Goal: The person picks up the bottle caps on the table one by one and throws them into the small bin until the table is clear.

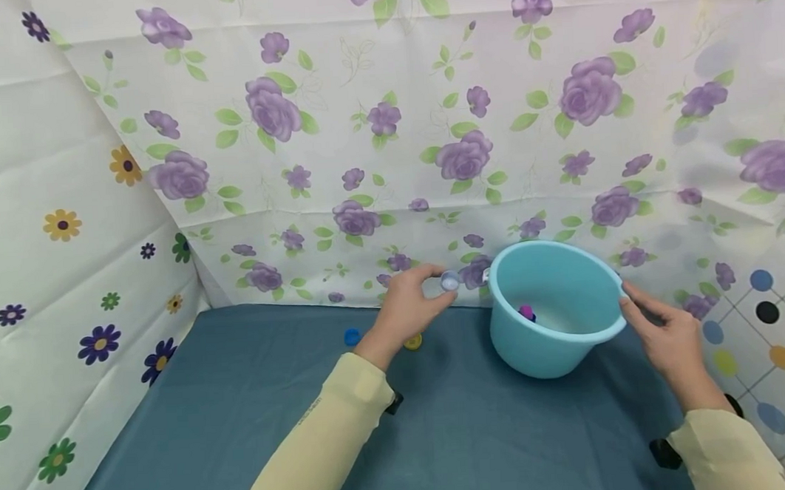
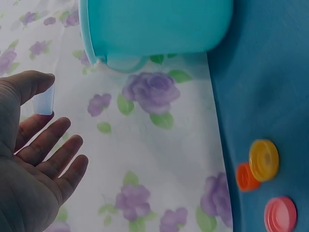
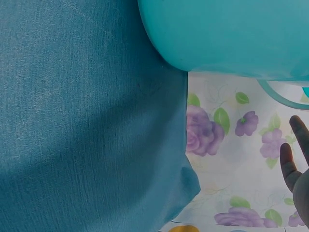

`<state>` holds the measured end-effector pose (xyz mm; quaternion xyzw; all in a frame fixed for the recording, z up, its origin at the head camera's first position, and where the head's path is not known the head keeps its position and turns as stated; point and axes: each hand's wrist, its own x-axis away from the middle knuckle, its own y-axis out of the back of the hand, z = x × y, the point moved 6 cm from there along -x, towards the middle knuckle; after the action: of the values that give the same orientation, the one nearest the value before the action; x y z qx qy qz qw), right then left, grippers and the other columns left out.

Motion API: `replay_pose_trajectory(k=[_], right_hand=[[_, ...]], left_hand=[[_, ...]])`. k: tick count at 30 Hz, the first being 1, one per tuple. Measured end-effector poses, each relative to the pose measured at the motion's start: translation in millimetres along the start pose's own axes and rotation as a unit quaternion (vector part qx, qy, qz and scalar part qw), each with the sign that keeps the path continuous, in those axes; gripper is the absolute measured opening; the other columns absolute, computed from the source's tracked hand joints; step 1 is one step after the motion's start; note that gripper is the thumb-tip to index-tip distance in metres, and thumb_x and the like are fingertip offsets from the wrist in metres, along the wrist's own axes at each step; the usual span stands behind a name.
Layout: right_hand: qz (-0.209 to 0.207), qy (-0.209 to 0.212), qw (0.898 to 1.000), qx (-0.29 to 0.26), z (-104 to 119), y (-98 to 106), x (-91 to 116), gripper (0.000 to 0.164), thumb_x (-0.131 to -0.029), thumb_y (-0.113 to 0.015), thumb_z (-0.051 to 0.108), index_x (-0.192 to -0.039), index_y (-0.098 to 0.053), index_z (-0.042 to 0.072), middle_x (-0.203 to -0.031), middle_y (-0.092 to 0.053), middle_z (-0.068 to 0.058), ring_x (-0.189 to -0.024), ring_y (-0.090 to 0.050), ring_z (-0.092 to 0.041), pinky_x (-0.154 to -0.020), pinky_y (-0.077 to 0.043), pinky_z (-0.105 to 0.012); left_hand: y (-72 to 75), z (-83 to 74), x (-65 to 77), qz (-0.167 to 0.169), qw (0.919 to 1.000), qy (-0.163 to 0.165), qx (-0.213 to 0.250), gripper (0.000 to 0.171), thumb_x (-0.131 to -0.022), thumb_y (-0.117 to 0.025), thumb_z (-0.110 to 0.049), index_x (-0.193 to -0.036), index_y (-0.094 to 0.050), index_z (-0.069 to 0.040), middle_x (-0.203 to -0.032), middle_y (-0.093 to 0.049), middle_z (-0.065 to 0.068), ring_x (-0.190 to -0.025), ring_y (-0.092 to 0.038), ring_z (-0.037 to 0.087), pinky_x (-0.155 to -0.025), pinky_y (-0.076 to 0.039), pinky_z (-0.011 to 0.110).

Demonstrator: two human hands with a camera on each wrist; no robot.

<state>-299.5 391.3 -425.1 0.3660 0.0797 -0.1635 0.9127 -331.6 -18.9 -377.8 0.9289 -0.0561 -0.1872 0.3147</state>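
Note:
Between thumb and forefinger, my left hand [image 1: 405, 303] pinches a small pale translucent cap [image 1: 449, 280], just left of a light blue bucket [image 1: 531, 356]. The left wrist view shows this cap [image 2: 44, 100] edge-on, with the other fingers spread away from it. The bucket stands upright near the back wall. On its right side, my right hand [image 1: 670, 334] holds the rim with thumb and fingertips. Only part of that hand [image 3: 300, 174] shows in the right wrist view, below the bucket's side handle [image 3: 277, 96]. Inside the bucket lie small magenta and dark pieces [image 1: 526, 312].
A blue cap [image 1: 352, 337] and a yellow cap [image 1: 413, 342] lie on the blue cloth [image 1: 261, 400] beyond my left forearm. An orange cap [image 2: 247, 177] and a pink cap [image 2: 280, 214] also show there. A flowered sheet [image 1: 335, 166] hangs behind the bucket.

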Motion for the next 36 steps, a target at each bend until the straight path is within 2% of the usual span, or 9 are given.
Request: replay_pose_trajectory(k=[8,12,15,18,20,24,26,36], right_hand=[[-0.014,0.004,1.000,0.005,2,3,-1,0.042,-0.087,-0.057,0.052,-0.128,-0.053,0.044,-0.130,-0.056,0.011,-0.116,-0.051,0.006,-0.068,-0.038,0.002],[-0.016,-0.004,1.000,0.015,1,4,-2,0.042,-0.087,-0.056,0.054,-0.127,-0.052,0.045,-0.131,-0.056,0.009,-0.120,-0.054,-0.006,-0.068,-0.040,0.000],[-0.010,-0.010,1.000,0.018,0,4,-2,0.043,-0.087,-0.054,0.056,-0.128,-0.050,0.047,-0.133,-0.054,0.007,-0.123,-0.053,-0.021,-0.077,-0.053,-0.018],[-0.006,-0.008,1.000,0.015,1,2,-1,0.043,-0.087,-0.054,0.056,-0.129,-0.050,0.046,-0.134,-0.054,0.006,-0.124,-0.051,-0.026,-0.087,-0.051,-0.041],[-0.004,-0.005,1.000,0.012,2,1,-1,0.043,-0.087,-0.054,0.055,-0.129,-0.050,0.046,-0.134,-0.054,0.006,-0.124,-0.051,-0.025,-0.088,-0.050,-0.044],[-0.003,0.001,1.000,0.007,1,-1,-1,0.043,-0.088,-0.054,0.055,-0.129,-0.050,0.046,-0.134,-0.053,0.006,-0.124,-0.051,-0.027,-0.089,-0.050,-0.046],[-0.003,0.002,1.000,0.002,1,-1,-2,0.043,-0.088,-0.053,0.054,-0.130,-0.050,0.045,-0.134,-0.053,0.004,-0.124,-0.050,-0.031,-0.090,-0.047,-0.052],[-0.004,0.004,1.000,-0.003,2,0,-1,0.042,-0.088,-0.054,0.053,-0.130,-0.049,0.045,-0.135,-0.053,0.005,-0.125,-0.050,-0.031,-0.090,-0.047,-0.052]], left_hand=[[-15.3,-30.6,-12.2,0.001,0.9994,-0.032,0.017,0.038,-0.085,-0.066,-0.039,-0.120,-0.062,-0.024,-0.119,-0.062,-0.009,-0.115,-0.056,0.009,-0.093,-0.049,0.033],[-24.2,-45.6,-17.7,0.007,0.9985,-0.044,0.033,0.035,-0.085,-0.066,-0.039,-0.118,-0.062,-0.026,-0.116,-0.062,-0.010,-0.109,-0.058,0.007,-0.087,-0.051,0.030],[-31.4,-54.7,-22.6,0.015,0.9969,-0.055,0.054,0.032,-0.086,-0.065,-0.038,-0.115,-0.063,-0.027,-0.112,-0.063,-0.010,-0.101,-0.059,0.006,-0.082,-0.053,0.028],[-38.1,-63.1,-27.0,0.022,0.9957,-0.067,0.059,0.029,-0.086,-0.065,-0.037,-0.113,-0.063,-0.027,-0.109,-0.063,-0.010,-0.095,-0.059,0.006,-0.077,-0.052,0.025],[-42.3,-68.8,-28.9,0.025,0.9956,-0.073,0.052,0.029,-0.086,-0.065,-0.036,-0.113,-0.064,-0.026,-0.109,-0.064,-0.010,-0.096,-0.060,0.009,-0.077,-0.052,0.024],[-52.0,-78.1,-30.7,0.033,0.9960,-0.075,0.035,0.030,-0.087,-0.064,-0.037,-0.114,-0.064,-0.025,-0.113,-0.063,-0.010,-0.106,-0.059,0.011,-0.084,-0.051,0.027],[-58.3,-81.9,-32.1,0.038,0.9963,-0.073,0.026,0.030,-0.087,-0.063,-0.039,-0.114,-0.063,-0.026,-0.115,-0.063,-0.011,-0.111,-0.057,0.008,-0.089,-0.050,0.028],[-90.1,-98.5,-35.7,0.085,0.9923,-0.077,0.046,0.032,-0.086,-0.064,-0.041,-0.116,-0.062,-0.029,-0.114,-0.061,-0.016,-0.101,-0.057,0.000,-0.085,-0.050,0.022]])
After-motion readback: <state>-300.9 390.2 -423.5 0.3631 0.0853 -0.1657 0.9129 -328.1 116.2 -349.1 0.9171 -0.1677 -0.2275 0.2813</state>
